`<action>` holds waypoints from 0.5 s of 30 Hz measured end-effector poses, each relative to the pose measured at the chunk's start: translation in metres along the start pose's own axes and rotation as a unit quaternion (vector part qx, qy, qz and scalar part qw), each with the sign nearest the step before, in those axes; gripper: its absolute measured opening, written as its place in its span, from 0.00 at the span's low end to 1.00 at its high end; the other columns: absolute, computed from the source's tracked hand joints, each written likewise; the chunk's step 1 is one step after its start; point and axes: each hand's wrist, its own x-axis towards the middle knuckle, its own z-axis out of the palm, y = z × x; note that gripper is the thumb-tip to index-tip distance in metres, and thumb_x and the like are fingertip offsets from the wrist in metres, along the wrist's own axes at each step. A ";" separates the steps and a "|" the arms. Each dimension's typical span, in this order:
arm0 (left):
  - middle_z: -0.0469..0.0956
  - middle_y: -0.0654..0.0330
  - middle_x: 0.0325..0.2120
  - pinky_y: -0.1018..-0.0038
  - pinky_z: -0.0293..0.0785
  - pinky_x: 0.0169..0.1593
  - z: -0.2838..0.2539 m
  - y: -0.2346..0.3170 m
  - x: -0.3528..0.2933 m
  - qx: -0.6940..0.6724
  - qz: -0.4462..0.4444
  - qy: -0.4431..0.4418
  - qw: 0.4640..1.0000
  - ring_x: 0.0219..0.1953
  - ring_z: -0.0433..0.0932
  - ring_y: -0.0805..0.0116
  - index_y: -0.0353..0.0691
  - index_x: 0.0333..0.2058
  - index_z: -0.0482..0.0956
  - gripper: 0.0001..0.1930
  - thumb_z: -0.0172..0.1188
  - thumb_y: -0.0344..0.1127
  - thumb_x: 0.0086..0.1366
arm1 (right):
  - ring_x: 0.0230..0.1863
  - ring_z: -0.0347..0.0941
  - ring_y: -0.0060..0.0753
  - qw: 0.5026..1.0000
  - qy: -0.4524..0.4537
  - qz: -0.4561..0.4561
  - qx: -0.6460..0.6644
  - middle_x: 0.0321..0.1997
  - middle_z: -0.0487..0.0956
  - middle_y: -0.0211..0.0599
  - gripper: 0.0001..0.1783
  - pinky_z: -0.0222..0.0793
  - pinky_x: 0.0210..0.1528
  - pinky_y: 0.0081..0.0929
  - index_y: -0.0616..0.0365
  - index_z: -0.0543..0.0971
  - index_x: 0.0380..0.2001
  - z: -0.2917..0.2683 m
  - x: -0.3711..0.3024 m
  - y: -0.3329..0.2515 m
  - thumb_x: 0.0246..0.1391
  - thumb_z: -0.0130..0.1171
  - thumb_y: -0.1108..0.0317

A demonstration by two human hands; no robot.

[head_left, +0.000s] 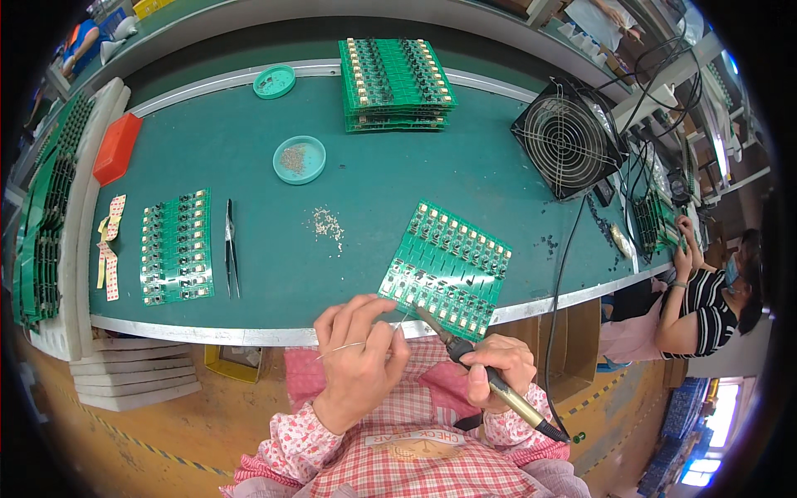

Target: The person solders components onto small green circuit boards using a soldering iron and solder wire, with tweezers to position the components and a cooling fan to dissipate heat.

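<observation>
My left hand (357,357) is closed, pinching a thin length of solder wire (339,349) at the near edge of a green circuit board (448,270). In my right hand (505,363) is a soldering iron (516,402), gripped by its handle. The iron's tip reaches the board's near left part, close to the wire's end; whether they touch is too small to tell. The board lies tilted on the green work surface, with rows of white connectors and small black parts. My left fingertips are beside its lower left corner.
Black tweezers (232,249) lie beside another board (176,247) on the left. Loose small parts (326,224) and two round dishes (322,163) are mid-table. Behind stands a board stack (397,83). A black fan (568,139) and cable are right; a co-worker (706,311) sits beyond.
</observation>
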 end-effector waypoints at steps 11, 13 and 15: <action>0.78 0.60 0.43 0.59 0.61 0.53 0.002 0.002 0.003 0.023 0.002 0.003 1.000 0.48 0.76 0.57 0.39 0.27 0.74 0.07 0.64 0.25 0.50 | 0.16 0.74 0.31 1.000 -0.002 -0.019 0.003 0.19 0.78 0.34 0.08 0.69 0.20 0.26 0.62 0.77 0.34 0.001 0.003 0.000 0.48 0.63 0.76; 0.78 0.60 0.44 0.59 0.61 0.54 0.003 0.000 0.001 0.024 -0.001 0.002 1.000 0.48 0.76 0.58 0.39 0.27 0.73 0.08 0.64 0.25 0.50 | 0.16 0.74 0.30 0.999 -0.034 -0.029 -0.018 0.18 0.76 0.33 0.10 0.69 0.20 0.25 0.61 0.78 0.34 -0.001 0.005 -0.002 0.46 0.63 0.76; 0.78 0.60 0.44 0.59 0.61 0.54 0.002 0.000 0.000 0.025 0.000 0.000 1.000 0.49 0.76 0.58 0.39 0.27 0.73 0.08 0.64 0.25 0.50 | 0.17 0.73 0.28 0.994 -0.089 -0.050 -0.050 0.16 0.73 0.29 0.15 0.68 0.21 0.24 0.59 0.79 0.35 -0.004 0.009 -0.005 0.39 0.64 0.78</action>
